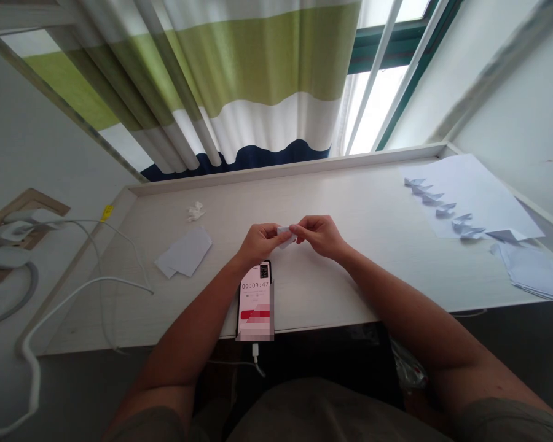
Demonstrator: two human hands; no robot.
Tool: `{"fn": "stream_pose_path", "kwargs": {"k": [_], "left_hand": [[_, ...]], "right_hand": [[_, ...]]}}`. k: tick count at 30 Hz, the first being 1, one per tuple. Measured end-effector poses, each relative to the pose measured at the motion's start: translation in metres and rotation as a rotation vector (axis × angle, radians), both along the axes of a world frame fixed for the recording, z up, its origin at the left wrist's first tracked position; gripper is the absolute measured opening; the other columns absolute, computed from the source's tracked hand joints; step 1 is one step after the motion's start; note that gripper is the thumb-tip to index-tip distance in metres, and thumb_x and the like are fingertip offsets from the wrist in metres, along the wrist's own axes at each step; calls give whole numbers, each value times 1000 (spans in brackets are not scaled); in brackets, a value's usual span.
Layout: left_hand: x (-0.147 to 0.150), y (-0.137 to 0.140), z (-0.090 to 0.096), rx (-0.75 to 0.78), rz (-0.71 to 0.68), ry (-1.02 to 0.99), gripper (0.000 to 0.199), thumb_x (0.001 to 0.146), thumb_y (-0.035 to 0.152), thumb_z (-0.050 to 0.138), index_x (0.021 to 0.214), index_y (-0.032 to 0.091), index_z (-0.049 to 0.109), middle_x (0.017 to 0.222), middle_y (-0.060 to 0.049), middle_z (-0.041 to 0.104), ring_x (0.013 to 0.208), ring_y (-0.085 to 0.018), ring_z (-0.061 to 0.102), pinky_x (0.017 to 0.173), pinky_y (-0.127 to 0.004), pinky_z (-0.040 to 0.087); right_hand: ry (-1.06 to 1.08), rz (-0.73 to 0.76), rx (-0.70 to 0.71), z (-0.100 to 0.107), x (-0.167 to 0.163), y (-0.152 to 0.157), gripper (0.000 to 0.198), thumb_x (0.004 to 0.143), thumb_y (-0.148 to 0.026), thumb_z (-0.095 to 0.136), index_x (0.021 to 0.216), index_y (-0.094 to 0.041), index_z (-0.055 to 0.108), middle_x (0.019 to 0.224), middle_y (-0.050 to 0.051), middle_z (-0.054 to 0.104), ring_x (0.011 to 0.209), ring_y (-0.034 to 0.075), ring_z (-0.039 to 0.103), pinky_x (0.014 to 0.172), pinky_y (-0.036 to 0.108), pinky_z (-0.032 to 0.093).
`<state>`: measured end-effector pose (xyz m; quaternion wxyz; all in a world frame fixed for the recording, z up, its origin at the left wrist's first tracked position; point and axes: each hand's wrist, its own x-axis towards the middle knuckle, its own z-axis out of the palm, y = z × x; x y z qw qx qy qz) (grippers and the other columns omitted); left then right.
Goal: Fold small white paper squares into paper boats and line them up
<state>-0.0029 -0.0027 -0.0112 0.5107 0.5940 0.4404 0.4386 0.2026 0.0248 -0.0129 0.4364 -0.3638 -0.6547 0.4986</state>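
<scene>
And here the small white paper (287, 244) is sitting right between the hands, over the table (350, 196), fingers hiding its long axis. The left hand (260, 240) is gripping it from the left, the right hand (321, 234) is pinching its right end; both are nearly closed, neither nearer. The phone (257, 298) is lying bodyward; folded papers (445, 210) are lining the far right.

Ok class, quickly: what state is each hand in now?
Left hand: closed, pinching a small folded paper.
Right hand: closed, pinching the same paper.
</scene>
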Motion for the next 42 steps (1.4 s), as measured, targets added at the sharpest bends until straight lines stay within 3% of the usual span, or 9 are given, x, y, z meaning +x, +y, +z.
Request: {"fn": "stream_pose_path", "kwargs": {"k": [4,11,24,30,34,42], "left_hand": [[1,-1,1,2,21,6,44,79,60,92,80,16,83,75,-7,79,64,-15,65,62,-29,47],[-6,2,3,10,-20,15,48,85,64,86,92,17,85,86,-10,84,73,-19,74,71,-31,53],[-2,0,3,34,-81,35,51,88,68,80,94,17,85,87,-10,84,76,-21,74,72,-33,54],[4,-2,-3,-4,16,8,51,78,62,92,98,16,85,83,-8,81,67,-17,68,61,-29,50],[5,-1,-1,-18,-30,-13,47,80,60,91,91,14,83,78,-7,79,66,-15,67,63,-27,50],[5,-4,2,-38,-42,-10,40,76,45,96,97,15,80,84,-6,80,71,-15,70,67,-27,54]], "right_hand": [[38,48,-11,0,0,-1,56,81,-73,84,73,-18,76,68,6,78,62,17,70,60,30,57],[134,162,-48,-2,-1,0,49,84,-64,87,99,-18,84,82,6,81,76,18,76,67,32,64],[122,50,-48,-2,-4,-3,54,81,-71,85,79,-18,76,68,5,76,58,17,69,56,31,59],[49,-28,-46,0,-5,-5,44,80,-58,87,71,-19,69,60,2,70,51,14,62,48,26,49],[7,-69,-56,-1,-7,-5,39,81,-54,82,70,-19,66,56,0,66,47,12,58,46,24,43],[86,-10,-65,-2,-5,-3,38,82,-54,83,77,-18,71,63,1,70,50,12,60,48,25,49]]}}
